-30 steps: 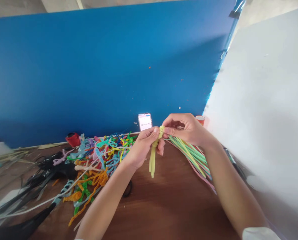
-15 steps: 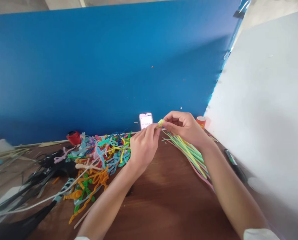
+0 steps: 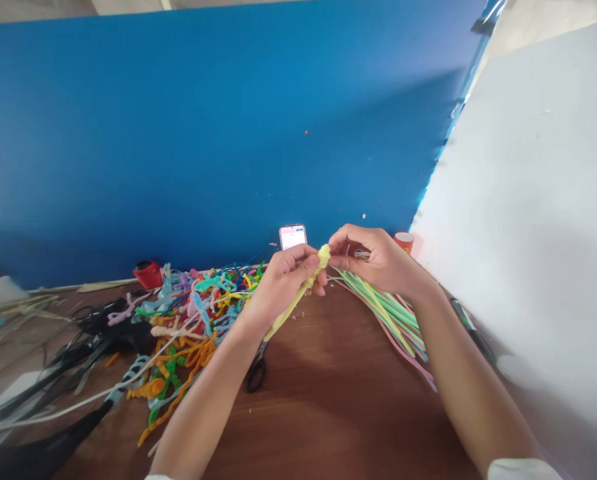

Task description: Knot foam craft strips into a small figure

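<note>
Pinched in my left hand [image 3: 291, 277] is a yellow pipe cleaner piece [image 3: 324, 255], its thick wound head poking up past the thumb. Straight yellow stems run from it down to the lower left under the palm. My right hand [image 3: 361, 257] has thumb and fingertips closed at the right side of that head, touching it. Black-handled scissors [image 3: 256, 373] lie on the table below my left wrist, their blades partly hidden by the forearm and the yellow stems. To the right, a bundle of straight green, yellow and pink pipe cleaners [image 3: 391, 310] lies partly under my right forearm.
A heap of bent, many-coloured pipe cleaners [image 3: 198, 307] covers the table's left part, beside black cables and straps [image 3: 113, 340]. A lit phone [image 3: 293, 237] leans at the blue panel [image 3: 228, 133]. Behind my right hand stands a red-orange cup-like roll [image 3: 403, 241]; a marker [image 3: 463, 313] lies farther right.
My left hand has turned, bringing the yellow head more upright and its stems into view. The scissors now show more fully. My right hand stays close beside the head.
</note>
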`<state>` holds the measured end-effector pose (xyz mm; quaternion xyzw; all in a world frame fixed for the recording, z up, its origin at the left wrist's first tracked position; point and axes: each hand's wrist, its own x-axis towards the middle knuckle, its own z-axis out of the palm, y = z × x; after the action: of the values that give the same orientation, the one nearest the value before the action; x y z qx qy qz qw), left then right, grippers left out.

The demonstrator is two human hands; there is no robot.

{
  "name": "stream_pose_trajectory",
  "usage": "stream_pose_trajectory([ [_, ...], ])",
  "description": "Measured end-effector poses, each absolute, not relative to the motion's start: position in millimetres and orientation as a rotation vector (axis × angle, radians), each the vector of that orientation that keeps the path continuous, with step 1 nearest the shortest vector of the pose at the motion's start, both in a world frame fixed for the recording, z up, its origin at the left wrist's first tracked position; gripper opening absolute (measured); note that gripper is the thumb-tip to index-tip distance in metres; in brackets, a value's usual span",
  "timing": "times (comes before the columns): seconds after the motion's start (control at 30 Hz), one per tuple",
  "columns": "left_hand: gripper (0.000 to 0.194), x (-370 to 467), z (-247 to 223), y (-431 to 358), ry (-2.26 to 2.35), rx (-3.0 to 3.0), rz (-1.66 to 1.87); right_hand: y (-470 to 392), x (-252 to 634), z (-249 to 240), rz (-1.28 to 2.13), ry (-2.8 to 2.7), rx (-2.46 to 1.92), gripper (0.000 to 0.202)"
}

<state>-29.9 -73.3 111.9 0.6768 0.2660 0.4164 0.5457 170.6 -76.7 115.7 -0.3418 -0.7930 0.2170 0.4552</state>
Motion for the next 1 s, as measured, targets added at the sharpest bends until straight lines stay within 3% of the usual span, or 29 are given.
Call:
stream_pose_trajectory([
  [0.27,0.027,-40.0,109.3,-60.2,0.496,1.379,0.707,-79.5,168.2,118.3,0.627,-2.076,-0.754,0.022],
  [0.53,0.035,-26.2,108.2,-72.2,0.788,1.757,1.004,-75.8,169.0,115.6,0.622,-1.956,-0.886,0.024],
  [0.77,0.012,-26.7,96.4,-71.0,1.074,2.707,1.384,-75.6,167.0,116.1,0.761,-1.809,-0.849,0.033],
  [1.0,0.016,-21.0,91.5,-70.4,1.247,2.722,1.445,-73.1,158.6,113.6,0.881,-1.746,-0.83,0.033],
])
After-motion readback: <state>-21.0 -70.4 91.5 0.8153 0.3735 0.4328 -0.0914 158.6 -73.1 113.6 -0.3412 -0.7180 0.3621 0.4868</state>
